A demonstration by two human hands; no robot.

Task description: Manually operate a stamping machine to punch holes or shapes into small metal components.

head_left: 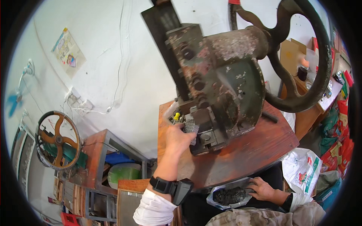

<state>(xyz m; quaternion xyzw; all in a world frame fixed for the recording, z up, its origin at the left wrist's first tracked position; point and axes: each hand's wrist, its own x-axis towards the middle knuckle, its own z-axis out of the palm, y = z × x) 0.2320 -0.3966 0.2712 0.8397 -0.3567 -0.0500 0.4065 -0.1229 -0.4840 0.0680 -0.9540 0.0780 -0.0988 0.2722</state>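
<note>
My left hand (177,137) is closed on a grey metal piece with a grid-like surface (191,130), at the base of a heavy hand press (211,71). The fingertips are partly hidden behind the piece. Beside them stands a small yellow-handled tool (176,116) in a clear container (170,112). In my lap lies a plastic bag (212,202) of small dark metal parts (229,196). My right hand (263,189) reaches over this bag's right rim, fingers apart, and I see nothing held in it.
The press stands on a reddish wooden table (241,154), its large curved handwheel (322,56) jutting out at upper right. A white plastic bag (301,171) lies right of my lap. Another handwheel (58,140) is at the left. Boxes and a desk (305,120) fill the far right.
</note>
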